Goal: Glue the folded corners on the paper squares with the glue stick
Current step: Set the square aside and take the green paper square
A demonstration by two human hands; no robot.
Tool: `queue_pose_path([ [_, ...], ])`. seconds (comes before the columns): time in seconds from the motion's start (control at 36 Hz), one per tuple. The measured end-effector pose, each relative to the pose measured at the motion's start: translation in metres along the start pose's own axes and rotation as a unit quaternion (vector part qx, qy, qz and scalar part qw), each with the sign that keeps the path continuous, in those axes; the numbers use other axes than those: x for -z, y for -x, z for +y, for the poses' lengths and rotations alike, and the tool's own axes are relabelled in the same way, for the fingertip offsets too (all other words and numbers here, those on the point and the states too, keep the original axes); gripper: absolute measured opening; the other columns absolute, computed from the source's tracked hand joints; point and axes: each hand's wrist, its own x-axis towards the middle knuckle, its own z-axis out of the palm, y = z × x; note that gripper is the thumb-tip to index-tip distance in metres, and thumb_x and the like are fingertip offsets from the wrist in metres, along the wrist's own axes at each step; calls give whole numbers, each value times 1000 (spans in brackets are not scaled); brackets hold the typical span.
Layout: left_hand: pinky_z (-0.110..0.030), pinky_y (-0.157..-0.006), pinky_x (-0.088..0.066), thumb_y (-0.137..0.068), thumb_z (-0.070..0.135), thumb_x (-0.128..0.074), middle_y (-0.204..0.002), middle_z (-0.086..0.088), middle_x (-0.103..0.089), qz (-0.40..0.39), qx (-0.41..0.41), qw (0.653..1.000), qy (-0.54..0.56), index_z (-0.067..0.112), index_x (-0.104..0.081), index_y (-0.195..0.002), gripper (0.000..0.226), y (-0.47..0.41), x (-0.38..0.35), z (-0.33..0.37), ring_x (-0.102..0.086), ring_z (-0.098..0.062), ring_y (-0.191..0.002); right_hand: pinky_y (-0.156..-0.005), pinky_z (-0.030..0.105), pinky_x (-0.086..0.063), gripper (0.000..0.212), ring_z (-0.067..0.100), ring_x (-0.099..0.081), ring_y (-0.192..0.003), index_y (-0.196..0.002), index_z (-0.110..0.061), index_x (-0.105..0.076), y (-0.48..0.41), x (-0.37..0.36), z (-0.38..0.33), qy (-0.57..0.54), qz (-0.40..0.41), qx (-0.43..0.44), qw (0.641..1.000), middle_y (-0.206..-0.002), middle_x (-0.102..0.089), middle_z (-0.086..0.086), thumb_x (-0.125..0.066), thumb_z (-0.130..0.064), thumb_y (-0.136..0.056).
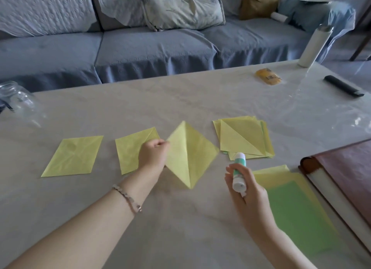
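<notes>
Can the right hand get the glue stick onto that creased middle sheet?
Probably yes: the right hand holds the glue stick beside the creased sheet, nothing between; the left hand pinches its corner.

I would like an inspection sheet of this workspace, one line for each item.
Surface: pale marbled table, clear film at right.
Job's things: two flat yellow paper squares; one creased yellow square; stack of folded yellow squares; green-and-white glue stick.
Clutter: glass jar, white cylindrical bottle, yellow packet, black bar, brown folder, green and yellow sheets.
Grippers: left hand pinches the creased yellow square's corner; right hand holds the glue stick.
Cables: nothing seen.
Surroundings: blue-grey sofa with cushions.
</notes>
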Motion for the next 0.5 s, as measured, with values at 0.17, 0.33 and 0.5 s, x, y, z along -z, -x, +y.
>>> queue_pose_path([
  [0.17,-38,-66,-53,-92,5,-57,-72,-1,-44,50,198,941,270,9,-49,-87,10,-9,-20,36,-48,-21,-66,-55,16,-42,22,13,-56,-61,-101,-34,-52,-12,6,3,6,7,7,1000,-78,-66,-2,-50,-45,-82],
  [0.33,-36,-72,-48,-91,10,-59,-65,-3,-40,47,192,956,219,7,-43,-69,28,-15,-35,31,-42,-19,-56,-55,15,-41,25,11,-55,-61,-102,-33,-52,-9,15,9,22,6,16,1000,-77,-66,-2,-48,-46,-83],
  [0.5,-35,-96,-34,-85,11,-58,-131,-15,-41,12,-58,983,-175,8,-45,-130,46,13,-43,14,-40,-33,-121,-60,11,-42,20,8,-60,-71,-104,-33,-52,-8,42,18,50,8,3,999,-84,-68,-4,-62,-29,-86],
])
